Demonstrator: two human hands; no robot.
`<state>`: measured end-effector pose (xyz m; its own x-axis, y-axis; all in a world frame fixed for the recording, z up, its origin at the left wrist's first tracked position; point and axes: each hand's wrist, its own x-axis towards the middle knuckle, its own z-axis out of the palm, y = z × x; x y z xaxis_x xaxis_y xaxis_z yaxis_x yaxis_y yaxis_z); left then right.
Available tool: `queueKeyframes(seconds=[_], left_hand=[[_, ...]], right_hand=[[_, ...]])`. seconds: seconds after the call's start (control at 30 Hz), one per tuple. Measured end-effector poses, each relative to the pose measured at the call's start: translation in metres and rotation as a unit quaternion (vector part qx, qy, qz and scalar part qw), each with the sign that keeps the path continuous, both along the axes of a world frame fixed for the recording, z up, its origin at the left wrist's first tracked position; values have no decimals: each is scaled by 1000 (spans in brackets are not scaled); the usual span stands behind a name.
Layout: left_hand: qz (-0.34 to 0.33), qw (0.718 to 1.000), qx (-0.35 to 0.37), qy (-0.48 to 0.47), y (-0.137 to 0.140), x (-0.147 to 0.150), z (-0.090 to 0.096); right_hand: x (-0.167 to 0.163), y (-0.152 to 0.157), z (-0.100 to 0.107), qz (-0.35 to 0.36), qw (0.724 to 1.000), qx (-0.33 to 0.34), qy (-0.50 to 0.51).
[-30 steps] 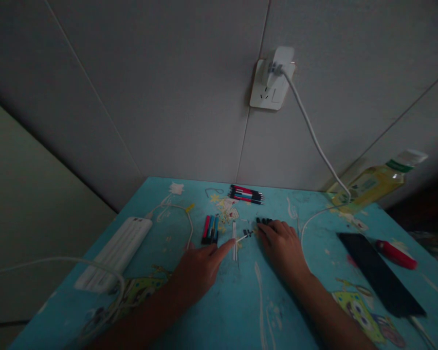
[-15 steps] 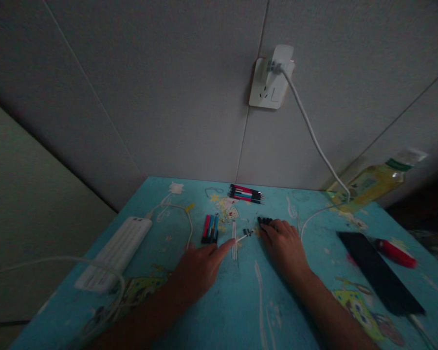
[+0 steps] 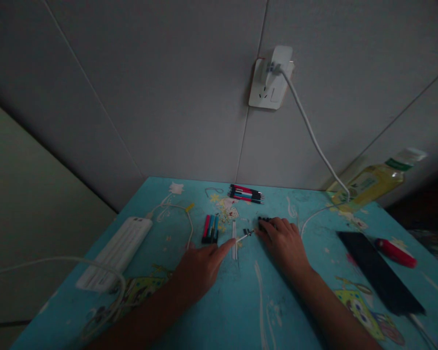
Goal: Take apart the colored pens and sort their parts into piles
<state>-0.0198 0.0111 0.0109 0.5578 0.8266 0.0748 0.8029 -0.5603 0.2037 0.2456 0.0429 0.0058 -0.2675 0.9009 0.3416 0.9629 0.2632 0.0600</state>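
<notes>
My left hand (image 3: 200, 267) rests low over the table, its thumb and index finger pinching a thin white pen refill (image 3: 243, 237) that points right. Under that refill's line lie more white refills (image 3: 234, 250) side by side. Small black pen parts (image 3: 246, 231) are by the held refill's far end. My right hand (image 3: 282, 245) is curled against a row of black pen pieces (image 3: 264, 219), partly covering them; its thumb and index finger come together, and what is between them is too small to make out. Pink and blue pen barrels (image 3: 210, 228) stand grouped left of the refills.
Assembled pens (image 3: 246, 193) lie stacked near the wall. A white power strip (image 3: 115, 253) with cables is on the left. To the right are a dark phone (image 3: 379, 272), a red object (image 3: 396, 253) and a tilted bottle of yellow liquid (image 3: 375, 184).
My right thumb and index fingertips have shifted slightly toward me and left, off the front of the black pieces. My left hand has barely moved, still pinching the refill.
</notes>
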Motion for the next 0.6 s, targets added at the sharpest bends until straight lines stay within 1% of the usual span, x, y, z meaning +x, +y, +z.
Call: queueKeyframes(seconds=[0.23,0.4,0.6], left_hand=[[-6,1000,-1,-17,0,-1,0],[-2,1000,13,-15,-1,-1,0],[-3,1000,18,-19,-1,-1,-2]], right_hand=[[1,2,-2,10,1000,-10,-27],[4,2,-1,11,999,-13,-42],[3,3,-3,10,1000,-5,-28]])
